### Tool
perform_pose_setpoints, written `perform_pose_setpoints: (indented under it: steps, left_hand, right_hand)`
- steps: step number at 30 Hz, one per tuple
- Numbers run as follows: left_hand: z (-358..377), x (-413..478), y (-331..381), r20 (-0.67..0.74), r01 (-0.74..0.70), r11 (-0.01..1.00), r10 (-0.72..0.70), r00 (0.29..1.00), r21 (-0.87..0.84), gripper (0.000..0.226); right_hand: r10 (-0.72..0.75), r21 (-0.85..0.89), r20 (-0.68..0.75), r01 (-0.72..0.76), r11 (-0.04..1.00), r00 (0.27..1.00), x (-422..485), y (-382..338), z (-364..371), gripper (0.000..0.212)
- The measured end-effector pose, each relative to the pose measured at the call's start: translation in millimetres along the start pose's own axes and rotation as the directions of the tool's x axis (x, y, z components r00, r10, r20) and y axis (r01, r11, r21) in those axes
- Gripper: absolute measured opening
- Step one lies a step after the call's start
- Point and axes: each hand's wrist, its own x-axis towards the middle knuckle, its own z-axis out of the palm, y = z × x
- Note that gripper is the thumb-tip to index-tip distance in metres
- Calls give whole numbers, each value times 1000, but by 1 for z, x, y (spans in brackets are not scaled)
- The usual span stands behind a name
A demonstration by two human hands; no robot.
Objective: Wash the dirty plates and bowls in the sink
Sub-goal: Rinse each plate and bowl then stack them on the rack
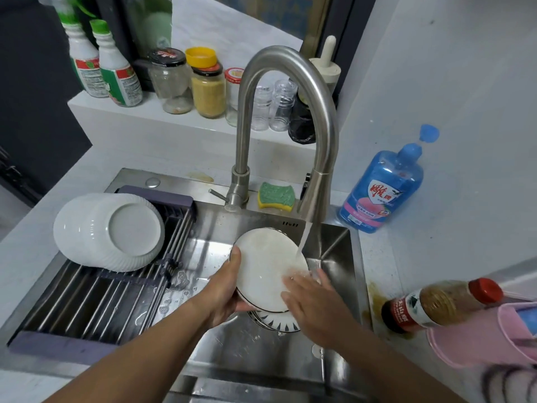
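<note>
A white plate (266,263) with a dark rim is tilted over the steel sink (334,248), under water running from the faucet (287,112). My left hand (225,289) grips the plate's left edge, thumb on its face. My right hand (312,301) lies flat with straight fingers on the plate's lower right face, where the water lands. Below it in the sink lies another plate (276,319) with a dark patterned rim, mostly hidden. White ribbed bowls (116,231) are stacked upside down on the drying rack (96,289) at the left.
A green and yellow sponge (276,196) sits behind the sink by the faucet base. A blue dish soap bottle (383,190) stands on the right counter. A sauce bottle (436,303) and a pink container (482,335) sit at the right. Jars and spray bottles line the back ledge.
</note>
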Motion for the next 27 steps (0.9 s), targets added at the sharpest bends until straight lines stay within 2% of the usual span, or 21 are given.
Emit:
perform_pose_setpoints:
  steps: [2, 3, 4, 6, 8, 11, 13, 15, 17, 19, 21, 23, 25, 27]
  left_hand:
    - [4, -1, -4, 10, 44, 999, -44, 999, 15, 66]
    - [7, -2, -5, 12, 69, 997, -69, 998, 22, 67]
    - [10, -2, -5, 16, 88, 996, -89, 996, 33, 69]
    - [15, -2, -3, 35, 107, 992, -109, 993, 60, 71]
    - [17, -1, 2, 50, 118, 990, -122, 991, 81, 74]
    - [15, 7, 9, 29, 150, 988, -151, 988, 31, 84]
    - [12, 12, 13, 2, 173, 985, -173, 985, -20, 81]
    - [11, 17, 15, -26, 191, 980, -193, 981, -60, 72]
    - [11, 19, 17, -16, 221, 971, -224, 975, -94, 66]
    - [10, 22, 20, 40, 264, 958, -261, 965, -110, 73]
    - [6, 23, 23, 55, 231, 973, -231, 971, 3, 82]
    - [0, 22, 24, 61, 104, 984, -114, 992, 142, 82]
    - [-6, 19, 23, 135, -19, 980, -8, 991, 199, 76]
    - [-14, 16, 22, 177, -86, 980, 53, 983, 182, 71]
  right_hand:
    - [40, -60, 40, -37, 997, 998, 14, 2, -5, 83]
    - [26, -78, 73, -21, 997, 997, 21, -1, -10, 84]
    - [14, -84, 120, -4, 996, 993, 29, -4, -15, 75]
    - [-6, 31, 196, 0, 1000, 981, 41, -18, -26, 53]
    - [-77, 203, 210, 34, 979, 975, 46, -33, -33, 52]
    - [-258, 423, 163, 169, 890, 952, 38, -42, -37, 48]
    - [-226, 403, 142, 153, 903, 964, 29, -37, -38, 48]
    - [-143, 315, 59, 117, 942, 988, 26, -29, -38, 47]
    - [-51, 386, 12, 42, 922, 999, 28, -26, -42, 33]
    - [34, 572, 32, -46, 819, 999, 33, -21, -50, 16]
    - [109, 736, 93, -142, 662, 990, 37, -14, -63, 13]
    - [178, 811, 140, -216, 544, 974, 43, -2, -74, 20]
    - [265, 879, 156, -256, 403, 952, 49, 10, -81, 31]
    - [325, 930, 195, -280, 238, 925, 54, 18, -83, 61]
